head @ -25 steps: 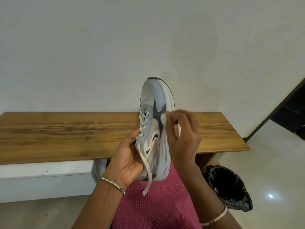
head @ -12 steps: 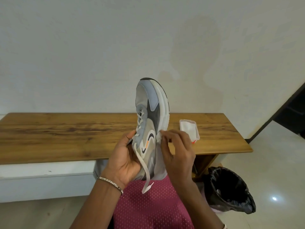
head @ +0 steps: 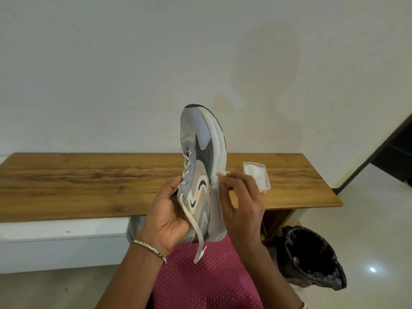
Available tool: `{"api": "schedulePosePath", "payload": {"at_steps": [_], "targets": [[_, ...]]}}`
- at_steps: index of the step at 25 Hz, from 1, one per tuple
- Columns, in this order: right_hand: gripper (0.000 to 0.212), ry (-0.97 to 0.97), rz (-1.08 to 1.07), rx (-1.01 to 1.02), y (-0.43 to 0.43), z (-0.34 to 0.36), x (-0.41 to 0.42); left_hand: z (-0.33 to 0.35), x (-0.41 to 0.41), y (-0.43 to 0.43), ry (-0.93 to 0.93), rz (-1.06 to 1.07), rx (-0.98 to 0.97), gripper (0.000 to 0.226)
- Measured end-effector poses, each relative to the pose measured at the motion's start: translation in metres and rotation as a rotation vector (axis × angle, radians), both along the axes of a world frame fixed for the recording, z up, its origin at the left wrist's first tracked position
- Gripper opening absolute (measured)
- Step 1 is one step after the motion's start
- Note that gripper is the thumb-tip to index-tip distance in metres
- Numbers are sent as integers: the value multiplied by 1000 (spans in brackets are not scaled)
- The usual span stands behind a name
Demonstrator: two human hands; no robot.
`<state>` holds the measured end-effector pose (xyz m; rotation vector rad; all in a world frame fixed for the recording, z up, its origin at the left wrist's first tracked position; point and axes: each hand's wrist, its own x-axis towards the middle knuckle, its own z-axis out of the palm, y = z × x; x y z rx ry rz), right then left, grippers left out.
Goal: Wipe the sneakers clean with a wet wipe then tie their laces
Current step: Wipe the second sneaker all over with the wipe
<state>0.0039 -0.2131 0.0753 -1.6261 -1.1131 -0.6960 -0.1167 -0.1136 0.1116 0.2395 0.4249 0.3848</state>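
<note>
A grey and blue sneaker (head: pixel 201 150) stands toe-up over my lap, its white sole turned to the right. My left hand (head: pixel 166 214) grips it from the left at the laced part, thumb by the eyelets. One loose white lace (head: pixel 193 226) hangs down past my palm. My right hand (head: pixel 240 201) pinches a small white wet wipe (head: pixel 215 182) against the sole's edge at mid-shoe. A white wipe packet (head: pixel 256 176) lies on the wooden table (head: pixel 89 181) just behind my right hand.
A bin lined with a black bag (head: pixel 312 259) stands on the floor at the lower right, beside the table's end. A white ledge (head: pixel 62 228) runs under the table's front on the left. A plain white wall rises behind. My lap is covered in magenta cloth.
My right hand has slid down the sole from near the forefoot to mid-shoe with the wipe, uncovering the packet on the table. The sneaker has shifted slightly left.
</note>
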Motion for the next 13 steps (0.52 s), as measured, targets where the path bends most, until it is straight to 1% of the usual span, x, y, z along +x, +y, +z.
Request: {"api": "schedulePosePath", "payload": {"at_steps": [2, 4, 6, 9, 11, 13], "targets": [[9, 13, -7, 1, -2, -2, 1, 0, 1, -1, 2, -7, 6, 39], [9, -8, -10, 49, 3, 19, 8, 1, 3, -2, 2, -10, 3, 37], [12, -36, -14, 86, 12, 48, 17, 1, 3, -5, 6, -18, 9, 37], [17, -43, -11, 91, 22, 73, 28, 0, 2, -8, 17, -21, 6, 35], [16, -58, -24, 87, 22, 61, 24, 1, 0, -7, 18, -5, -3, 33], [13, -56, -29, 55, 15, 31, 13, 1, -2, -3, 10, 15, -9, 35]]}}
